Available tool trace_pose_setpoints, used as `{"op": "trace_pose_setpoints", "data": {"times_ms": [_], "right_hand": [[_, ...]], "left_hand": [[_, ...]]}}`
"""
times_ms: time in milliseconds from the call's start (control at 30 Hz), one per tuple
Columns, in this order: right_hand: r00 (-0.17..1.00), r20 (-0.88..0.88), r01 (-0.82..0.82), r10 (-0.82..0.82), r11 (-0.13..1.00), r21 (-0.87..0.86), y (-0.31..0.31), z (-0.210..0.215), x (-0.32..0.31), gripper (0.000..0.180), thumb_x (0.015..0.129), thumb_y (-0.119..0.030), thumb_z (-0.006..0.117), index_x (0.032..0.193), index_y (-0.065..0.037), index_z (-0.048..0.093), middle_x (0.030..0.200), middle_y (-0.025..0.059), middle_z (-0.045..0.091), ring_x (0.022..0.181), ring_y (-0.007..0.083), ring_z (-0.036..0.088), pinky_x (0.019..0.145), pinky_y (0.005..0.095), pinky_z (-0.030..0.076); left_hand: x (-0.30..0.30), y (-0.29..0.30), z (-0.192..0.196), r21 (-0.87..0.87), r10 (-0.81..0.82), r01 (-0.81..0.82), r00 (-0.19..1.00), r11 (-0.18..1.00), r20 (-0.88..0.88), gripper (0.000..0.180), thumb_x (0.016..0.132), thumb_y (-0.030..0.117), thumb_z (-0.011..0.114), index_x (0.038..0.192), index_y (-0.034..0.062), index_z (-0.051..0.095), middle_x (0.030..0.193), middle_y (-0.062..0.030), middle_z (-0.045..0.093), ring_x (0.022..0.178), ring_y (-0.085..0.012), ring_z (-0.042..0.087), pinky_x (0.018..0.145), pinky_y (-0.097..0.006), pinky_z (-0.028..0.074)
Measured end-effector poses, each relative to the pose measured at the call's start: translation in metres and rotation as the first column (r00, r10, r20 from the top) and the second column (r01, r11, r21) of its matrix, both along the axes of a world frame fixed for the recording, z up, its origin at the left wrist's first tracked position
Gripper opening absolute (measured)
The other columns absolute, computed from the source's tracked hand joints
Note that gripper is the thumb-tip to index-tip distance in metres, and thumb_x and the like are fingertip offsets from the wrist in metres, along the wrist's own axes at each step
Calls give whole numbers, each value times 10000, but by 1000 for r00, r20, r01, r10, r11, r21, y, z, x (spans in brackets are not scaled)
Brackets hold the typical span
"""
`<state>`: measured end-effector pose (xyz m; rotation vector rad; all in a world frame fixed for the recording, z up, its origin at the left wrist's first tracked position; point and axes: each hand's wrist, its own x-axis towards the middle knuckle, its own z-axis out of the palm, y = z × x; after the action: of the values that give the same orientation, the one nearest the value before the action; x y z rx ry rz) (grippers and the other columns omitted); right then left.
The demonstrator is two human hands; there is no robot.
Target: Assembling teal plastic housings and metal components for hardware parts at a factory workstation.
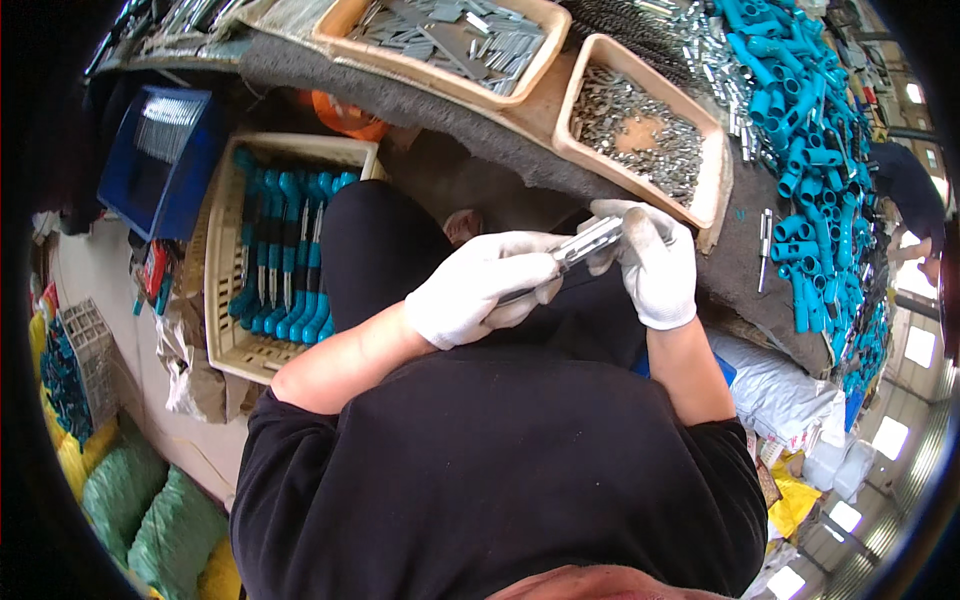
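Observation:
In front of my body both hands, in white gloves, meet at a shiny silver metal piece [588, 244], slender and with lengthwise grooves. My left hand [490, 285] pinches its lower left end between thumb and fingers. At the other end, the thumb and fingers of my right hand [650, 255] close on the piece. Part of it is hidden by the gloves, and I cannot make out its exact kind. Just beyond my right hand stands a cream tray [716, 165] of small metal cylinders. A larger cream tray [330, 28] of flat grey metal strips lies farther off.
A cream crate [222, 290] of teal-and-black handled tools stands left of my legs, beside a blue bin [125, 180]. Teal tubular handles [800, 190] are heaped at the bench's right. A thin metal rod tool [765, 250] lies on the dark bench covering [740, 280].

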<state>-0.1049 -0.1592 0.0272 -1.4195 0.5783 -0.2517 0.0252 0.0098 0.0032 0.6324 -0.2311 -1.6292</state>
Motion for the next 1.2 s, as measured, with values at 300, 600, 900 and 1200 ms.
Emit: {"op": "trace_pose_setpoints", "data": {"times_ms": [300, 600, 900, 1200], "right_hand": [[1000, -25, 8, -7, 999, 53, 1, -15, 10, 441, 971, -310, 514, 1091, 107, 595, 880, 196, 679, 643, 182, 638, 562, 267, 512], [999, -47, 9, -7, 999, 44, -2, -10, 4, 354, 958, -238, 534, 1087, 77, 630, 897, 143, 688, 721, 150, 640, 627, 257, 514], [962, 148, 242, -228, 472, -847, -147, 56, 31, 197, 875, -118, 612, 1037, -25, 676, 928, 103, 685, 787, 166, 635, 753, 278, 503], [887, -430, -459, -167, -228, -859, -243, 5, 60, 363, 759, -94, 637, 1103, -208, 629, 1099, 123, 567, 1057, 323, 549, 918, 409, 465]], "left_hand": [[4, 3, -8, 69, 31, -31, 999, 997, -12, 403, 925, 190, 547, 1275, -9, 519, 790, 9, 513, 497, -8, 327, 427, -163, 234], [1, -2, -7, 89, 6, -16, 994, 996, 108, 393, 928, 201, 549, 1256, -13, 523, 790, 19, 505, 509, 2, 335, 433, -156, 237], [10, -2, -3, 112, -2, -13, 991, 994, 131, 506, 898, 263, 582, 1271, -59, 468, 690, 8, 460, 457, -21, 305, 424, -175, 232], [10, -8, -6, 154, 95, -114, 988, 982, 126, 421, 920, 221, 532, 1237, -54, 499, 742, 0, 502, 458, -15, 310, 415, -170, 230]]}}
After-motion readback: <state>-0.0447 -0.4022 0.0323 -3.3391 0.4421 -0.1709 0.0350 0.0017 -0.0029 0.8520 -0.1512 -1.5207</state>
